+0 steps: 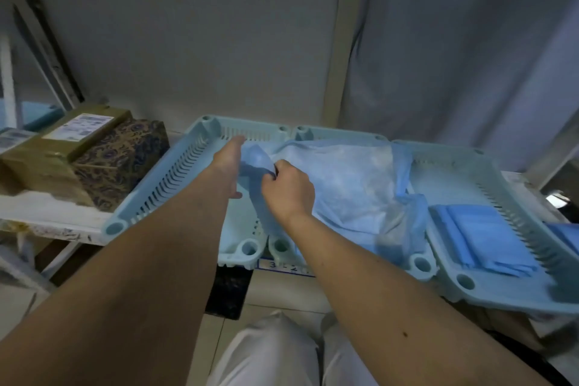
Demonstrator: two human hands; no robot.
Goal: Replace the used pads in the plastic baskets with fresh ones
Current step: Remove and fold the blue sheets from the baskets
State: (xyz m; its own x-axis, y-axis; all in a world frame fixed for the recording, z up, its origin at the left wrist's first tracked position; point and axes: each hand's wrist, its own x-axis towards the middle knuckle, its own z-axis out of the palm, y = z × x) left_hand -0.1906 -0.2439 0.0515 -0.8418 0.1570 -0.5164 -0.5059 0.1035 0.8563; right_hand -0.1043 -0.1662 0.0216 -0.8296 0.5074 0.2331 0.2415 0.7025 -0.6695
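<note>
Head view: my right hand (289,186) pinches the blue pad (338,178) draped over the middle basket (419,263), at 12 o'clock; left hand (230,166), fingers straight, presses inside the left basket (163,178). I'd draw slowly (fabric snags).

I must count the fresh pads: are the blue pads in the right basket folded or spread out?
Folded. The blue pads lie as a compact flat stack with layered edges, covering only part of the right basket.

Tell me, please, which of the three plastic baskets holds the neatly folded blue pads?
The rightmost basket: a stack of folded pads lies in it. A loose, crumpled blue sheet covers the middle one; the left holds no stack.
</note>
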